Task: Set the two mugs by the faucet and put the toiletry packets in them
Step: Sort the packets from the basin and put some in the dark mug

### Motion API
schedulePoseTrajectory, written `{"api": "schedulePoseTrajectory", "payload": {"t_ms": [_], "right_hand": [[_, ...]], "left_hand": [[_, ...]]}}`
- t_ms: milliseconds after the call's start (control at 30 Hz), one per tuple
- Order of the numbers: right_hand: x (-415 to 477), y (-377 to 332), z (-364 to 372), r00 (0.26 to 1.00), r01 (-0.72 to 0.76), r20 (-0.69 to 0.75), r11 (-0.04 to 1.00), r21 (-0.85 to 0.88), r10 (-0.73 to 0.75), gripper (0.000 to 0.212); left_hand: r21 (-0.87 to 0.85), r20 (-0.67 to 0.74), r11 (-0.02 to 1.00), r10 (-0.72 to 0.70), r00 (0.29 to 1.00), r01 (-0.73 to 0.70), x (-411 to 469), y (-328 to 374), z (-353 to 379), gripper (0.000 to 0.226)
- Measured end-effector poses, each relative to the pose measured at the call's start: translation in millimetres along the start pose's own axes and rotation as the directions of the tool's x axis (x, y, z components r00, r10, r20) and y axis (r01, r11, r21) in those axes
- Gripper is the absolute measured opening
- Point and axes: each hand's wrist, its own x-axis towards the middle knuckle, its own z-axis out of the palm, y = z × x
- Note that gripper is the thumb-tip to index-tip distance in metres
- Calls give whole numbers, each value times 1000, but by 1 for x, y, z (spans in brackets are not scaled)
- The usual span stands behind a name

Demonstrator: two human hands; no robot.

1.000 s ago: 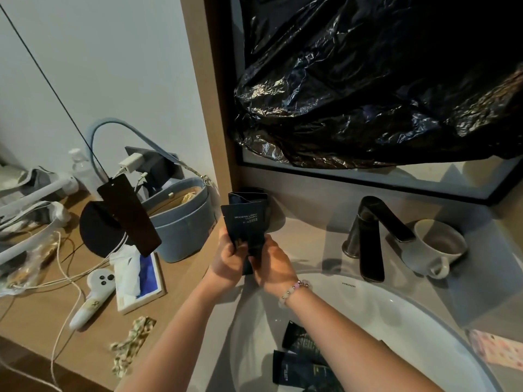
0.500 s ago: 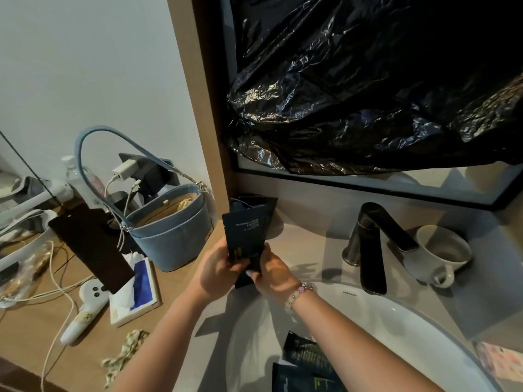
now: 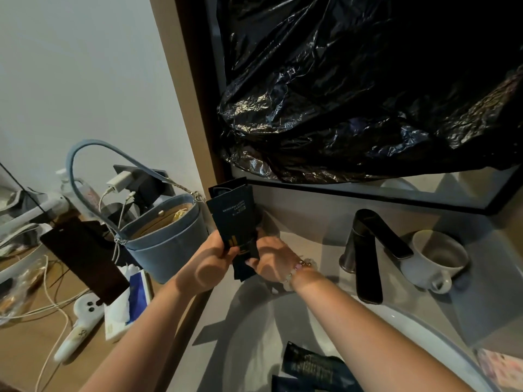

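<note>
Both hands are gripping dark toiletry packets (image 3: 236, 222).
Squaring them together is easing the drop into the mug (image 3: 434, 257).

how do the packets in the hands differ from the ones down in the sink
The held packets stand upright, pinched between the left hand and the right hand, above the counter's back corner; the sink packets lie flat in the basin, untouched. The held ones look flat and smooth with small pale lettering; the sink ones look crinkled and shiny. Both sets are dark, and neither is in the mug yet.
</note>
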Motion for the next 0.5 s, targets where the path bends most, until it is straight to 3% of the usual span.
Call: {"api": "schedulePoseTrajectory", "payload": {"t_ms": [100,167,267,500], "right_hand": [[39,10,37,988,128,-99,987,100,-118,54],[48,18,53,985,144,-116,983,113,-131,55],[46,23,63,986,109,-143,976,190,-82,55],[59,20,67,982,107,-168,984,145,-82,53]], "left_hand": [[96,-57,995,27,998,-21,-11,-12,2,22],[165,-104,985,76,992,-58,-16,-20,5,28],[180,-130,984,21,991,3,-17,-20,11,34],[219,-140,974,-32,990,62,-10,-19,16,37]]}}
